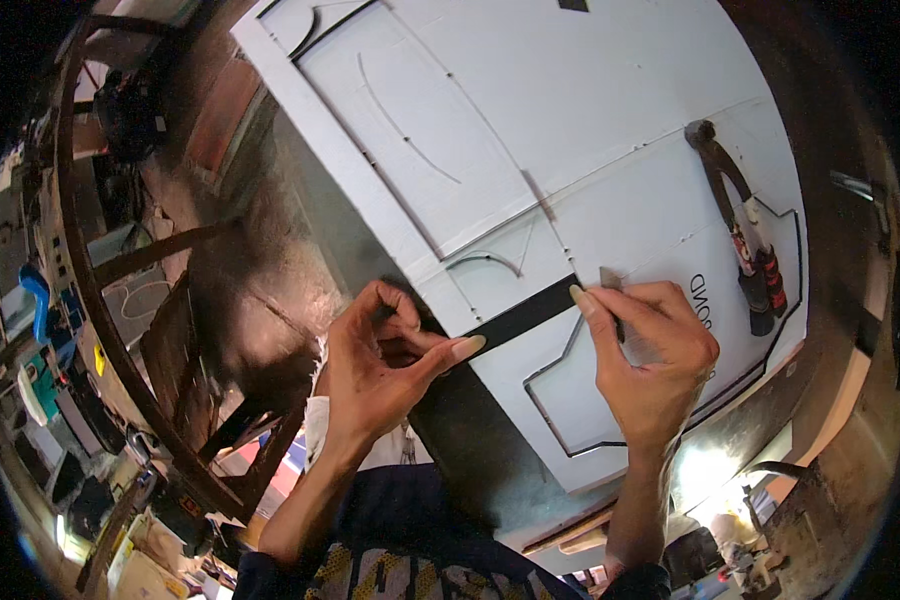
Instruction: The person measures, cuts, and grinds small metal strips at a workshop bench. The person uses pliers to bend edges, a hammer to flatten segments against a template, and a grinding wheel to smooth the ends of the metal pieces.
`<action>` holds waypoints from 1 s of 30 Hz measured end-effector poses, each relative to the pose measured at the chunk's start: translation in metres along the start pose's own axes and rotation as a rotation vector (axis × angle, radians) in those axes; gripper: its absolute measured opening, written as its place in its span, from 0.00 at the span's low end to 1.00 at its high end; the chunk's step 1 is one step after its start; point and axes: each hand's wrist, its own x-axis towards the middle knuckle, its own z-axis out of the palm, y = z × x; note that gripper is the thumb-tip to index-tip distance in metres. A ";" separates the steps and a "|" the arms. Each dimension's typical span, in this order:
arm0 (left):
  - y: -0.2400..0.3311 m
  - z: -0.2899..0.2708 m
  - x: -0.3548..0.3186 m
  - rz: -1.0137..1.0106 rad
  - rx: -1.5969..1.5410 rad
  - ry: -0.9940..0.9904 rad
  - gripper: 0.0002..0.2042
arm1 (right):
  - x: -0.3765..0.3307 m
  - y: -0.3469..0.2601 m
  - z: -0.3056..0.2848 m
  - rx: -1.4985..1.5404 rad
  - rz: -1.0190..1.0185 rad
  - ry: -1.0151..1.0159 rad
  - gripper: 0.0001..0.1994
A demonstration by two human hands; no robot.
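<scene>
A flat black strip (pixel 525 317) lies slantwise across a white board (pixel 660 60) with thin dark lines and curves set into it. My left hand (pixel 375 365) pinches the strip's near-left end at the board's edge, thumb on top. At the strip's other end, my right hand (pixel 660 350) touches it with the thumb. Its fingers are closed around a small grey, pointed, blade-like piece (pixel 610 277), mostly hidden by the hand. Beyond the right hand, end-cutting pliers (pixel 720 175) with red and black handles lie on the board.
A dark metal frame (pixel 95 270) stands on the left, with a blue-handled tool (pixel 36 295) and cluttered items past it. A bright lamp (pixel 708 470) glows at lower right. Another small black piece (pixel 573 4) rests at the board's far side.
</scene>
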 end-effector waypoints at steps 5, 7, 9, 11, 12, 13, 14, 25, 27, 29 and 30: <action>-0.006 -0.003 0.000 0.084 0.060 0.017 0.20 | -0.018 -0.037 0.000 0.072 0.063 0.008 0.14; -0.006 -0.004 0.001 0.067 0.006 0.009 0.20 | -0.023 -0.060 0.002 0.138 0.181 -0.086 0.15; -0.009 -0.006 0.000 0.086 -0.017 0.002 0.20 | -0.037 -0.057 0.015 0.190 0.135 -0.098 0.17; -0.008 -0.006 0.000 0.099 0.014 -0.003 0.21 | -0.047 -0.046 0.026 0.116 -0.059 -0.099 0.18; -0.009 -0.006 0.001 0.111 0.020 0.001 0.20 | -0.049 -0.047 0.031 0.104 -0.065 -0.082 0.18; -0.011 -0.005 0.001 0.123 0.027 0.005 0.20 | -0.050 -0.046 0.035 0.100 -0.082 -0.061 0.17; -0.012 -0.006 0.002 0.133 0.034 0.009 0.20 | -0.051 -0.047 0.038 0.096 -0.097 -0.042 0.17; -0.007 -0.005 0.000 0.068 -0.023 0.015 0.20 | -0.049 -0.044 0.043 0.049 -0.203 -0.041 0.17; -0.007 -0.005 0.000 0.057 -0.030 0.009 0.20 | -0.048 -0.043 0.044 0.053 -0.213 -0.039 0.17; -0.006 -0.005 0.000 0.037 -0.045 0.006 0.20 | -0.047 -0.044 0.043 0.053 -0.212 -0.047 0.17; -0.007 -0.005 0.000 0.044 -0.027 0.007 0.20 | -0.047 -0.045 0.043 0.053 -0.210 -0.053 0.18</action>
